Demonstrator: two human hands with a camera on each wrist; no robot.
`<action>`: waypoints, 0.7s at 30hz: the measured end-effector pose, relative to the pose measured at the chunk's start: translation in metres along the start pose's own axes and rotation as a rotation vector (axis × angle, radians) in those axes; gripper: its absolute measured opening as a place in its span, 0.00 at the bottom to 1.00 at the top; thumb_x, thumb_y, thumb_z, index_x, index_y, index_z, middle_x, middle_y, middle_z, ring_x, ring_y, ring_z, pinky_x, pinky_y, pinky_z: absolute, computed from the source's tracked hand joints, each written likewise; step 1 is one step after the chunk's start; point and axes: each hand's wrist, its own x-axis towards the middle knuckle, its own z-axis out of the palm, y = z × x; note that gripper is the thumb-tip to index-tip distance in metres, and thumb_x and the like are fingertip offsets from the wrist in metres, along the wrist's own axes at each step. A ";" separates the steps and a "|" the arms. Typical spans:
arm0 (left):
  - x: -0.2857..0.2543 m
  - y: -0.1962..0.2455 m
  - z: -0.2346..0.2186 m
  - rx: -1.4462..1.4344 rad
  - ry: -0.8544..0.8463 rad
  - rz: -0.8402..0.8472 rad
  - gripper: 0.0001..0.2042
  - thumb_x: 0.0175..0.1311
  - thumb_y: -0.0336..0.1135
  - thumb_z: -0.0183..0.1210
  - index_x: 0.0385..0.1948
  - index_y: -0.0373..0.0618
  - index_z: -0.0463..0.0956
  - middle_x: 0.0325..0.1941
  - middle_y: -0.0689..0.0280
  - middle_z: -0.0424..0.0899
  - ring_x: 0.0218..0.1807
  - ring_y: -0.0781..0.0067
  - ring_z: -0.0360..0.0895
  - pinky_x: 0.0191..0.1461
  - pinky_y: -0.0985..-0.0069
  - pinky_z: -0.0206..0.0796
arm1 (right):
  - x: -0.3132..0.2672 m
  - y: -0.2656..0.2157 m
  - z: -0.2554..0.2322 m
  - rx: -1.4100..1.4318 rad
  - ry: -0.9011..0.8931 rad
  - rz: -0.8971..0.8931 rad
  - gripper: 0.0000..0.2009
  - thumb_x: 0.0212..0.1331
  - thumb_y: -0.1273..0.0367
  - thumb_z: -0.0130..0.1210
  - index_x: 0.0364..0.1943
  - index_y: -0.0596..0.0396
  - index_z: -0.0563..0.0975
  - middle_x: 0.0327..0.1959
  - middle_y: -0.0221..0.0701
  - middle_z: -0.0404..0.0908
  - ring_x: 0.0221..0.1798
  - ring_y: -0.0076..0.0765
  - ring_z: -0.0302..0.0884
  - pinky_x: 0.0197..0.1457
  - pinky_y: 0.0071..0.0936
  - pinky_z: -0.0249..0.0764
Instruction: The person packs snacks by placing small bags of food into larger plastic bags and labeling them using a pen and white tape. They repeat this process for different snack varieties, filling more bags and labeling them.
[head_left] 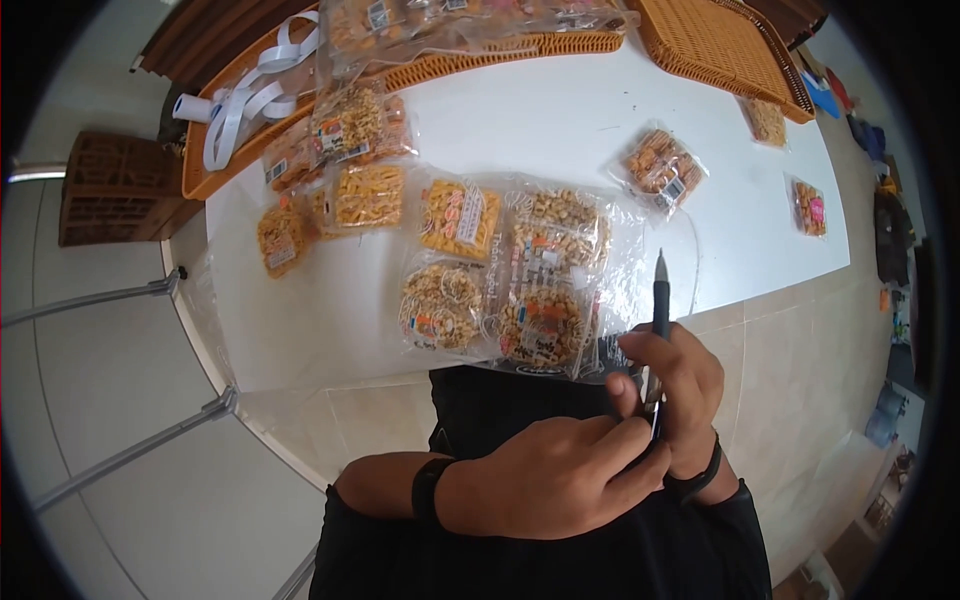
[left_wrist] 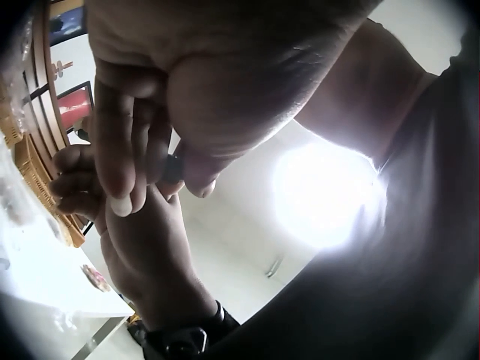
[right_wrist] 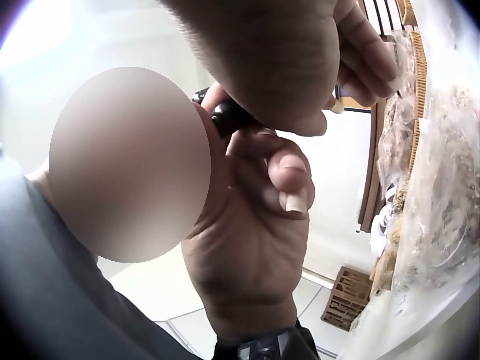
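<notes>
A slim pen [head_left: 661, 297] with a black barrel and a pointed grey tip stands tip away from the body, above the near right part of the table. My right hand [head_left: 690, 385] grips its middle between curled fingers and thumb. The left hand [head_left: 560, 475] reaches across from the left, its fingers pinching the rear end. From the right wrist view, the black end of the pen [right_wrist: 232, 118] shows between the two hands. Just past the hands lies a clear plastic bag [head_left: 625, 235], with packs of round nut snacks [head_left: 548, 325] under or inside it.
The white table [head_left: 520, 110] holds yellow snack packs [head_left: 460, 215] and a loose snack pack [head_left: 660, 168] at right. Wicker trays stand along the back, one tray [head_left: 715, 50] at right, another with white ribbon [head_left: 235, 120] at left. A brown crate [head_left: 115, 190] stands beyond the table.
</notes>
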 end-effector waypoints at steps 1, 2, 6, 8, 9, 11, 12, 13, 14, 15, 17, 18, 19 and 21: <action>0.001 -0.001 -0.002 0.013 -0.005 -0.001 0.14 0.58 0.37 0.68 0.43 0.40 0.82 0.26 0.68 0.63 0.21 0.80 0.70 0.22 0.82 0.67 | 0.002 0.000 -0.002 0.002 -0.032 -0.010 0.14 0.58 0.67 0.65 0.44 0.58 0.77 0.26 0.33 0.75 0.22 0.37 0.71 0.21 0.33 0.66; 0.002 -0.001 -0.005 0.018 -0.016 0.002 0.14 0.58 0.38 0.68 0.42 0.41 0.82 0.25 0.68 0.63 0.21 0.80 0.70 0.22 0.82 0.67 | 0.005 0.001 -0.001 0.019 -0.027 -0.031 0.13 0.58 0.67 0.65 0.44 0.58 0.77 0.27 0.33 0.75 0.23 0.37 0.72 0.21 0.32 0.68; 0.005 -0.003 -0.012 0.057 -0.060 0.022 0.14 0.56 0.39 0.69 0.40 0.42 0.83 0.25 0.69 0.64 0.21 0.81 0.71 0.22 0.82 0.68 | 0.011 0.005 0.005 0.059 -0.023 -0.107 0.12 0.57 0.67 0.66 0.41 0.57 0.78 0.29 0.34 0.78 0.26 0.36 0.77 0.24 0.30 0.74; 0.003 -0.005 -0.012 0.089 -0.082 0.057 0.13 0.56 0.39 0.69 0.39 0.42 0.84 0.24 0.70 0.65 0.21 0.81 0.72 0.22 0.83 0.68 | 0.012 0.007 0.005 0.086 -0.027 -0.138 0.12 0.56 0.67 0.66 0.40 0.57 0.79 0.30 0.34 0.78 0.27 0.36 0.78 0.24 0.29 0.74; 0.003 -0.006 -0.010 0.016 -0.055 0.068 0.10 0.55 0.28 0.61 0.37 0.33 0.81 0.26 0.65 0.69 0.22 0.78 0.72 0.20 0.84 0.67 | 0.013 0.009 0.005 0.087 -0.030 -0.156 0.12 0.56 0.67 0.66 0.39 0.57 0.79 0.31 0.35 0.79 0.27 0.35 0.78 0.24 0.29 0.75; 0.002 -0.009 -0.008 0.017 -0.058 0.071 0.09 0.56 0.28 0.61 0.37 0.33 0.82 0.27 0.65 0.70 0.22 0.78 0.72 0.20 0.84 0.67 | 0.013 0.011 0.006 0.074 -0.022 -0.164 0.13 0.56 0.65 0.66 0.40 0.57 0.79 0.31 0.36 0.79 0.27 0.35 0.78 0.24 0.29 0.75; 0.002 -0.010 -0.008 0.017 -0.061 0.071 0.09 0.56 0.28 0.60 0.37 0.33 0.82 0.27 0.65 0.70 0.22 0.78 0.72 0.20 0.84 0.67 | 0.013 0.012 0.006 0.069 -0.018 -0.167 0.13 0.56 0.65 0.66 0.40 0.57 0.79 0.31 0.36 0.79 0.27 0.35 0.78 0.24 0.29 0.75; 0.003 -0.011 -0.008 0.036 -0.052 0.074 0.08 0.55 0.27 0.62 0.36 0.36 0.82 0.26 0.67 0.68 0.22 0.79 0.72 0.21 0.84 0.68 | 0.014 0.013 0.006 0.065 -0.018 -0.171 0.14 0.56 0.63 0.66 0.40 0.57 0.79 0.31 0.36 0.79 0.27 0.36 0.78 0.24 0.29 0.76; 0.006 -0.012 -0.008 0.054 -0.044 0.077 0.08 0.54 0.27 0.64 0.35 0.38 0.83 0.24 0.69 0.67 0.22 0.80 0.72 0.22 0.83 0.69 | 0.014 0.014 0.006 0.061 -0.017 -0.175 0.15 0.57 0.62 0.66 0.41 0.57 0.79 0.32 0.37 0.80 0.28 0.36 0.79 0.24 0.29 0.76; 0.007 -0.013 -0.008 0.071 -0.036 0.079 0.07 0.53 0.26 0.65 0.35 0.40 0.84 0.23 0.70 0.65 0.22 0.81 0.72 0.23 0.83 0.70 | 0.014 0.014 0.006 0.057 -0.017 -0.178 0.16 0.57 0.61 0.66 0.41 0.58 0.79 0.32 0.37 0.80 0.28 0.36 0.79 0.25 0.29 0.76; 0.007 -0.017 -0.008 0.048 -0.020 0.082 0.09 0.53 0.27 0.66 0.37 0.41 0.84 0.24 0.71 0.66 0.22 0.81 0.73 0.23 0.83 0.71 | 0.013 0.017 0.007 0.098 -0.049 -0.139 0.20 0.60 0.56 0.63 0.46 0.59 0.78 0.34 0.40 0.80 0.30 0.41 0.80 0.27 0.31 0.77; 0.007 -0.018 -0.008 0.037 -0.012 0.083 0.10 0.53 0.27 0.66 0.38 0.41 0.84 0.24 0.71 0.66 0.22 0.81 0.73 0.24 0.83 0.71 | 0.013 0.018 0.007 0.118 -0.064 -0.120 0.22 0.62 0.54 0.62 0.48 0.60 0.78 0.35 0.42 0.79 0.32 0.43 0.80 0.28 0.32 0.77; 0.008 -0.019 -0.009 0.000 -0.023 0.081 0.12 0.53 0.29 0.67 0.40 0.41 0.83 0.26 0.70 0.68 0.24 0.80 0.74 0.25 0.82 0.72 | 0.014 0.019 0.008 0.132 -0.051 -0.055 0.25 0.63 0.52 0.59 0.50 0.61 0.77 0.36 0.44 0.79 0.33 0.45 0.80 0.30 0.33 0.77; 0.008 -0.022 -0.014 -0.076 -0.044 0.073 0.16 0.54 0.33 0.68 0.45 0.41 0.82 0.30 0.67 0.72 0.27 0.76 0.77 0.29 0.79 0.75 | 0.017 0.019 0.009 0.163 -0.027 0.075 0.30 0.66 0.48 0.54 0.55 0.63 0.76 0.38 0.47 0.79 0.36 0.50 0.81 0.34 0.35 0.78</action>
